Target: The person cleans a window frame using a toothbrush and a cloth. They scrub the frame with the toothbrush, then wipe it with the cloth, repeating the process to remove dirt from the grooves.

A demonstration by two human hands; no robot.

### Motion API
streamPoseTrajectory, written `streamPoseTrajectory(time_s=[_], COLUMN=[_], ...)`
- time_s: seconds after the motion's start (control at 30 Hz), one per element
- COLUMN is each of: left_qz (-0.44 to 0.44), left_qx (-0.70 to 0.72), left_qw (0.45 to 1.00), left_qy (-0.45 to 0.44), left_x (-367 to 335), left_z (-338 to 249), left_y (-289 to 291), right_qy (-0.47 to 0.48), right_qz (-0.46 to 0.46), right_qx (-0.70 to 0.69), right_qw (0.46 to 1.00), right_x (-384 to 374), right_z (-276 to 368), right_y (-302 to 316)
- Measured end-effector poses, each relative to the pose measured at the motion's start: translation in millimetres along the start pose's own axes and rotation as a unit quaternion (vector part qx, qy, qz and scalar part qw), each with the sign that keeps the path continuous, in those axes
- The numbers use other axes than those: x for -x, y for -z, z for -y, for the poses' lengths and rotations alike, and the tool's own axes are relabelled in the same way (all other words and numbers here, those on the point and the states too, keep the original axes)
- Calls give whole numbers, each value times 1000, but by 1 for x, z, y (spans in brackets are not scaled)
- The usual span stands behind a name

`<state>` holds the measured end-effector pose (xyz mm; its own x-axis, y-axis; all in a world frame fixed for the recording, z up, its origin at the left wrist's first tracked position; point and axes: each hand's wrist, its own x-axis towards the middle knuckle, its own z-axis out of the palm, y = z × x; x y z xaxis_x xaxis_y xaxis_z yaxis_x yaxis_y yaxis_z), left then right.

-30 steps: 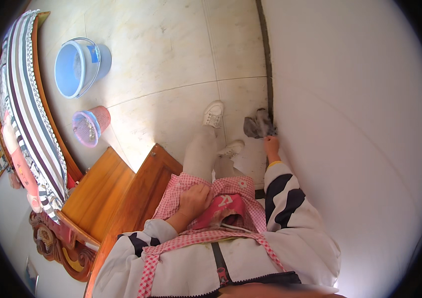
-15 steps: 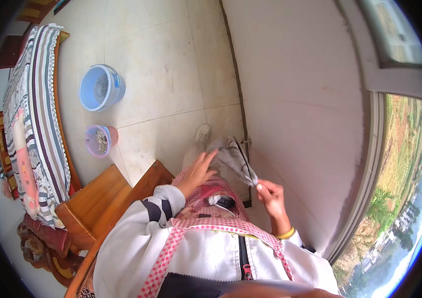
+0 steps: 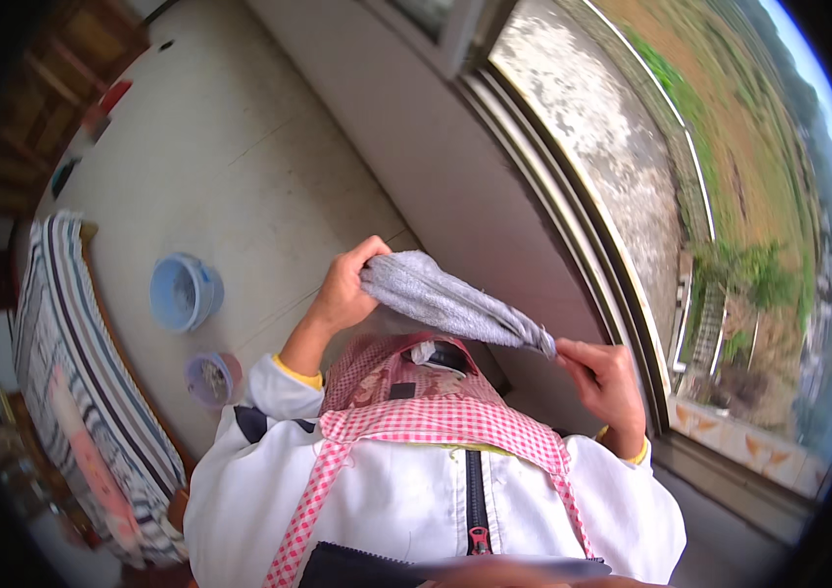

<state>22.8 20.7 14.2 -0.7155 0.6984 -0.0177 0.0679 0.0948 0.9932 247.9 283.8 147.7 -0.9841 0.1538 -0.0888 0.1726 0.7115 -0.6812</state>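
Observation:
A grey cloth stretches between my two hands in front of my chest, over the pink checked apron. At its wider end, my left hand is closed on one corner. The other end is twisted narrow, and my right hand pinches its tip, close to the window side. Folds hide part of the cloth's shape. A dark object and a white one show in the apron's front opening, just below the cloth; their kind cannot be made out.
To my right runs a low wall with a window frame above it. On the floor to the left stand a blue bucket and a smaller pinkish bucket. A bed with a striped cover lies farther left.
My left hand, spread beside the cloth before, now grips it. Both hands have risen, and the cloth is drawn out between them. My view has turned toward the window.

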Motion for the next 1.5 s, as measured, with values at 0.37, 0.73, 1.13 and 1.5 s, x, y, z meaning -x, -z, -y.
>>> streamPoseTrajectory(time_s=[0.37, 0.73, 1.13, 1.5], left_qz=[212, 233, 271, 343], left_qx=[-165, -154, -132, -71], left_qw=[952, 948, 930, 914], left_qy=[-147, -155, -209, -203], left_x=[-6, -11, -57, -80], left_z=[-101, -78, -69, -53], left_y=[-74, -119, -106, -105], right_qy=[24, -14, -23, -54], right_qz=[-325, -238, -168, -174], right_qx=[239, 315, 336, 360], right_qw=[915, 919, 926, 915], right_x=[59, 43, -23, -41], right_z=[-40, -66, -40, -25], right_y=[17, -3, -17, -29])
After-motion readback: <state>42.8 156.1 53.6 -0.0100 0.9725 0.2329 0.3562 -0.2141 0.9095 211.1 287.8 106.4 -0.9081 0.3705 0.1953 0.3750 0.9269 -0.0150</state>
